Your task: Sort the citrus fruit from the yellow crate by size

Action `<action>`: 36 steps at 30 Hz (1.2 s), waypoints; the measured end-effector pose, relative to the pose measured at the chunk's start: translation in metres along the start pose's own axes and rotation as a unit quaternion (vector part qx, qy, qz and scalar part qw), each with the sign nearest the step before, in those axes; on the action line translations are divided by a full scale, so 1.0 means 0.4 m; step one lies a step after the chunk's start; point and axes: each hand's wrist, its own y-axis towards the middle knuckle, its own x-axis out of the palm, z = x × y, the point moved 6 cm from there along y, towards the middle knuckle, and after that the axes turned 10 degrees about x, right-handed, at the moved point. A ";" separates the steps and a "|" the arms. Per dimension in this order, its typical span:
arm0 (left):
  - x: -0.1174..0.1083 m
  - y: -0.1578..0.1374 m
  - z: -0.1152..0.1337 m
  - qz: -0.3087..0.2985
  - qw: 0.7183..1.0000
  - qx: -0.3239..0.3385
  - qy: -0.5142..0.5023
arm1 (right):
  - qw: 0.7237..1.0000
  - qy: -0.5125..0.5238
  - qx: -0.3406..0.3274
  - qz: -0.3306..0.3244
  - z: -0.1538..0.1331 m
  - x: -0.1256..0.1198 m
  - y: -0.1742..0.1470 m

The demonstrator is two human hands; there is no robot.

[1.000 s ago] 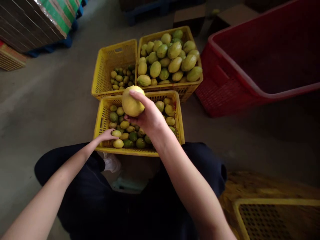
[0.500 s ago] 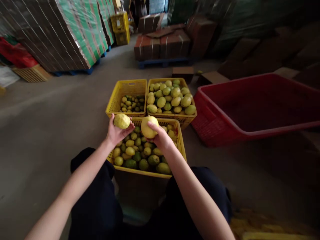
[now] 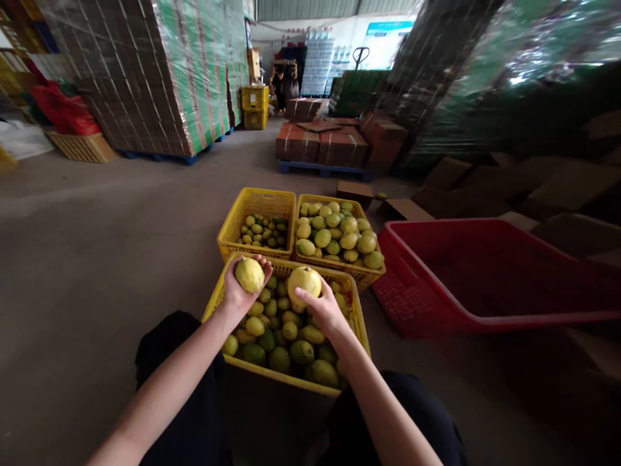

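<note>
A yellow lemon (image 3: 250, 276) rests in my left hand (image 3: 236, 294), the palm turned up and the fingers curled beside it. My right hand (image 3: 326, 307) grips a larger, rounder yellow lemon (image 3: 305, 285), thumb across its near side. Both hands are above the near yellow crate (image 3: 281, 377), which holds many green and yellow lemons (image 3: 290, 331). Behind it, the back left crate (image 3: 231, 217) has small lemons (image 3: 262, 232) low inside. The back right crate (image 3: 363, 277) is heaped with large lemons (image 3: 348, 241).
A large red basket (image 3: 431, 318) stands to the right of the crates. Strapped cartons (image 3: 342, 147) lie on a blue pallet ahead. Wrapped stacks (image 3: 130, 77) rise at left and right. Loose cardboard (image 3: 451, 173) lies at the right, and people (image 3: 286, 87) are far back.
My view has tilted up, so the crates sit lower in the picture and more of the far room shows. Both hands keep their lemons; the left one has turned slightly inward.
</note>
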 end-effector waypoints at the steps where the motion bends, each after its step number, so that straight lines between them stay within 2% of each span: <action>1: 0.003 -0.001 0.005 -0.001 1.000 0.009 0.008 | 1.000 -0.007 -0.016 0.013 -0.006 0.002 0.002; 4: 0.029 -0.007 0.004 -0.036 0.994 0.047 0.089 | 0.997 -0.036 -0.066 0.028 -0.030 0.024 -0.002; 8: 0.073 -0.025 -0.011 -0.107 0.968 0.137 0.178 | 0.989 -0.078 -0.127 -0.005 -0.048 0.060 -0.024; 14: 0.082 -0.040 -0.007 -0.216 0.923 0.222 0.228 | 0.959 -0.176 -0.221 0.039 -0.053 0.037 -0.051; 18: 0.070 -0.049 0.022 -0.243 0.902 0.265 0.237 | 0.940 -0.226 -0.251 0.042 -0.047 0.046 -0.058; 24: 0.064 -0.051 0.039 -0.241 0.909 0.278 0.198 | 0.915 -0.261 -0.302 0.054 -0.049 0.063 -0.059; 27: 0.064 -0.042 0.028 -0.231 0.930 0.242 0.154 | 0.912 -0.261 -0.312 0.059 -0.051 0.061 -0.061; 30: 0.054 -0.021 -0.009 -0.146 0.982 0.108 0.048 | 0.932 -0.229 -0.277 0.044 -0.047 0.064 -0.057; 32: 0.044 -0.013 -0.045 -0.049 0.998 -0.011 -0.042 | 0.962 -0.174 -0.207 0.037 -0.034 0.067 -0.045; 34: 0.038 -0.016 -0.075 0.043 0.988 -0.098 -0.109 | 0.990 -0.092 -0.102 0.044 -0.010 0.066 -0.026; 36: 0.034 -0.019 -0.093 0.099 0.975 -0.145 -0.136 | 0.999 0.002 0.024 0.048 0.025 0.066 -0.007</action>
